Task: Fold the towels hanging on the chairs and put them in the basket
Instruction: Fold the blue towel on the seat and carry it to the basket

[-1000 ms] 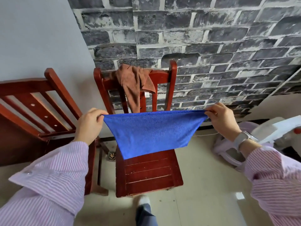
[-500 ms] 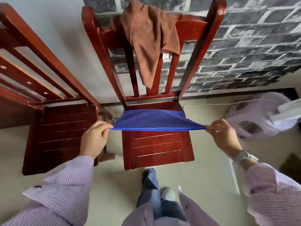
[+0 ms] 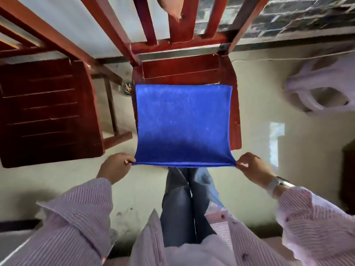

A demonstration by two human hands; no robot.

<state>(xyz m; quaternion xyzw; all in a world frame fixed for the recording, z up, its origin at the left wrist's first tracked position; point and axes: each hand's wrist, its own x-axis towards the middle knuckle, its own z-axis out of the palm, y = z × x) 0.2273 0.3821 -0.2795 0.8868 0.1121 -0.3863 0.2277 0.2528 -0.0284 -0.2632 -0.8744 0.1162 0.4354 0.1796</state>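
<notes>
A blue towel (image 3: pixel 182 121) lies spread flat over the seat of the middle red wooden chair (image 3: pixel 180 70), its near edge pulled taut past the seat's front. My left hand (image 3: pixel 115 167) pinches the towel's near left corner and my right hand (image 3: pixel 253 166) pinches the near right corner. The tip of a brown towel (image 3: pixel 170 5) hangs from that chair's backrest at the top edge. A pale lilac plastic basket (image 3: pixel 315 93) lies on the floor to the right.
A second red wooden chair (image 3: pixel 48 112) stands close on the left, its legs near the middle chair. Both chairs back onto the wall. My legs in jeans (image 3: pixel 184 204) stand right in front of the seat. A dark object (image 3: pixel 348 179) sits at the right edge.
The towel went from hanging stretched in the air to lying flat on the chair seat. Both hands moved down and toward me, still holding the corners. The view tilted downward.
</notes>
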